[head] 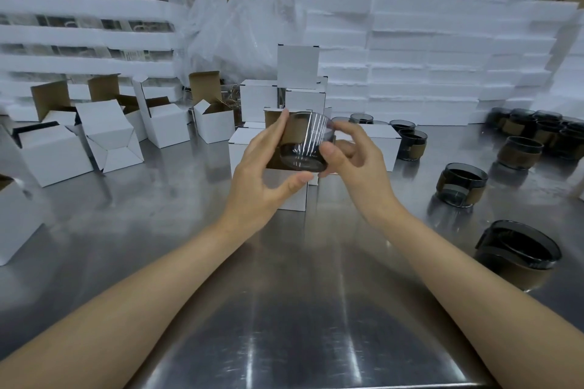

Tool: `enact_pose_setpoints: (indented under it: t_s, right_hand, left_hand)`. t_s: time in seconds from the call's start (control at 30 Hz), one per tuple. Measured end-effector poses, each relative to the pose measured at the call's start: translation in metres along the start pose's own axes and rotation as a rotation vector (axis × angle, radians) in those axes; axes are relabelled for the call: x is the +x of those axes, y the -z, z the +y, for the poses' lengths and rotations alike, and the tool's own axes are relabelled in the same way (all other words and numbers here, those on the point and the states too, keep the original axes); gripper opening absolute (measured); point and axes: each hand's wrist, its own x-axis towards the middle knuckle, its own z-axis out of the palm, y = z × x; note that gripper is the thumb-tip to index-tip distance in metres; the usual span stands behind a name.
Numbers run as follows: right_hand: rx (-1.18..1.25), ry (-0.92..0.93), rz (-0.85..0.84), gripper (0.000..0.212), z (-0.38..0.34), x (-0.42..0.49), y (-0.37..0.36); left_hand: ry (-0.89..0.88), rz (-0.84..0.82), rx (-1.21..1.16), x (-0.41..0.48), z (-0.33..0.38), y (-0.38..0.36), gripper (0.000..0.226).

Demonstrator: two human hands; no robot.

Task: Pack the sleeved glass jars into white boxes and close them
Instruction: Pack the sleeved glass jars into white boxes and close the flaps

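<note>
A smoky glass jar (305, 144) with a brown cardboard sleeve lies on its side in the air above the middle of the steel table. My left hand (265, 164) grips the sleeved end, thumb under, fingers over the top. My right hand (350, 155) holds the jar's glass end with thumb and curled fingers. Right behind and below the jar stands a white box (294, 196); the jar and my hands hide most of it. Closed white boxes (297, 68) are stacked behind.
Several open white boxes (107, 136) stand at the left of the steel table (284, 309). Several sleeved jars (461, 185) sit at the right, one near the edge (518, 254). White foam slabs (442, 57) and plastic bags are stacked along the back.
</note>
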Motion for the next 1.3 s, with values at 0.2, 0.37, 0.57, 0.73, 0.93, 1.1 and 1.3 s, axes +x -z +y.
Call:
enact_pose_setpoints:
  t_s: [0.2,0.37,0.57,0.73,0.93,1.1,1.3]
  right_hand:
    - [0.317,-0.344,-0.103,0.044,-0.004,0.005,-0.004]
    - [0.445,-0.52,-0.176,0.034,-0.006,0.002,-0.004]
    - [0.358,-0.452,-0.24,0.022,-0.008,0.002,-0.002]
    - [0.162,-0.311,-0.113,0.015,-0.008,0.003,-0.002]
    - [0.042,-0.171,0.037,0.026,-0.015,0.004,-0.004]
    - [0.086,-0.083,-0.1,0.018,-0.013,0.004,-0.002]
    - [0.001,-0.051,-0.028,0.015,-0.015,0.003,-0.006]
  left_hand:
    - [0.057,0.085,-0.03,0.0,0.001,-0.002,0.062]
    - [0.131,0.218,-0.04,0.001,0.005,0.0,0.047]
    - [0.245,0.274,-0.04,0.003,0.006,0.001,0.038]
    - [0.179,0.198,0.061,0.005,0.002,0.003,0.042]
    - [0.116,0.138,-0.048,-0.001,0.002,-0.005,0.021]
    - [0.206,0.189,-0.001,0.003,-0.004,-0.004,0.053]
    - [0.168,0.165,0.017,0.003,0.001,0.0,0.032]
